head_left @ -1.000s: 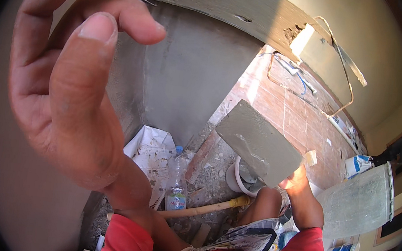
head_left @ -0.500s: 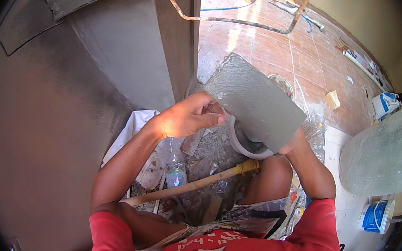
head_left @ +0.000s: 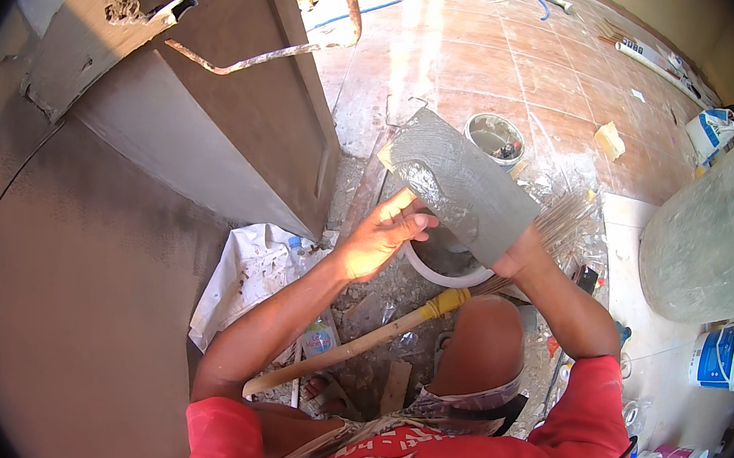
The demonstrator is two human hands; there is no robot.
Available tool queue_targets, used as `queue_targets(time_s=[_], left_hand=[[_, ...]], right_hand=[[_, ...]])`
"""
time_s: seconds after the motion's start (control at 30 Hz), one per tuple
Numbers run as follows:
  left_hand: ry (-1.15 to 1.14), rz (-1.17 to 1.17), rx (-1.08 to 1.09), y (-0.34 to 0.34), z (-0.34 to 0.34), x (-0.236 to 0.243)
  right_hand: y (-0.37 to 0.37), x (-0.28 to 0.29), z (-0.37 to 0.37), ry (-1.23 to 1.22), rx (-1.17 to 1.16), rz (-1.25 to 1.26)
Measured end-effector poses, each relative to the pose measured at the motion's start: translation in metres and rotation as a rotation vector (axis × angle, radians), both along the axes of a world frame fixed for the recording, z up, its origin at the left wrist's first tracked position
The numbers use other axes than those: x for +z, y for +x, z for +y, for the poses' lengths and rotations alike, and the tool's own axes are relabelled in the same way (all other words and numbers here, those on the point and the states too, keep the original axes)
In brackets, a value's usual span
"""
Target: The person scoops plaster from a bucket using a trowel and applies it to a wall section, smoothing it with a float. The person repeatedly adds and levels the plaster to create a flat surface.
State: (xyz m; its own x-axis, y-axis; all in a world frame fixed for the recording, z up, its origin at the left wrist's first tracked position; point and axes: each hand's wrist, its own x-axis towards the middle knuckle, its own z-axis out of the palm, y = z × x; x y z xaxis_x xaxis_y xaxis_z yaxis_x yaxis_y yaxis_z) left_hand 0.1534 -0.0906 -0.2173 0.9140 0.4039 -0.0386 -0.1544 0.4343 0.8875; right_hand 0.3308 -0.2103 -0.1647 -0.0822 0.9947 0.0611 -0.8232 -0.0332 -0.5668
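Observation:
A rectangular tile (head_left: 469,191) coated with grey mortar is held tilted in front of me, above a white bucket rim (head_left: 442,277). My right hand (head_left: 521,254) grips its lower right corner. My left hand (head_left: 385,231) rests on its lower left edge, fingers curled against the mortared face. My bare knee sits just under the tile. A broom with a bamboo handle (head_left: 355,344) and a yellow binding lies slanted below both hands.
A grey plastered wall and column (head_left: 217,124) rise at the left. A small mortar pot (head_left: 495,138) stands on the tiled floor behind the tile. A big grey drum (head_left: 706,238), a blue-white tub (head_left: 716,355), a bottle (head_left: 315,335) and white sacking (head_left: 246,270) lie around.
My left hand came down from close to the camera onto the tile's lower left edge. The tile stayed in my right hand, and the view swung toward the floor.

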Motion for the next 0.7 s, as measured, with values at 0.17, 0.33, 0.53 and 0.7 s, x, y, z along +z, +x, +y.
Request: queue_targets(time_s=[0.17, 0.33, 0.53, 0.7], left_hand=[[-0.218, -0.284, 0.040, 0.033, -0.003, -0.004], [-0.452, -0.443, 0.088, 0.043, -0.005, -0.016], [-0.556, -0.464, 0.273, 0.019, 0.018, -0.040], [-0.619, -0.228, 0.520, 0.002, 0.023, -0.089]], right_hand=[[0.002, -0.046, 0.002, 0.003, 0.042, 0.276], [0.001, -0.068, 0.010, -0.187, -0.047, 0.094], [0.076, -0.099, 0.015, -0.199, -0.344, -1.601], [0.096, -0.155, 0.007, -0.362, 0.222, -2.358]])
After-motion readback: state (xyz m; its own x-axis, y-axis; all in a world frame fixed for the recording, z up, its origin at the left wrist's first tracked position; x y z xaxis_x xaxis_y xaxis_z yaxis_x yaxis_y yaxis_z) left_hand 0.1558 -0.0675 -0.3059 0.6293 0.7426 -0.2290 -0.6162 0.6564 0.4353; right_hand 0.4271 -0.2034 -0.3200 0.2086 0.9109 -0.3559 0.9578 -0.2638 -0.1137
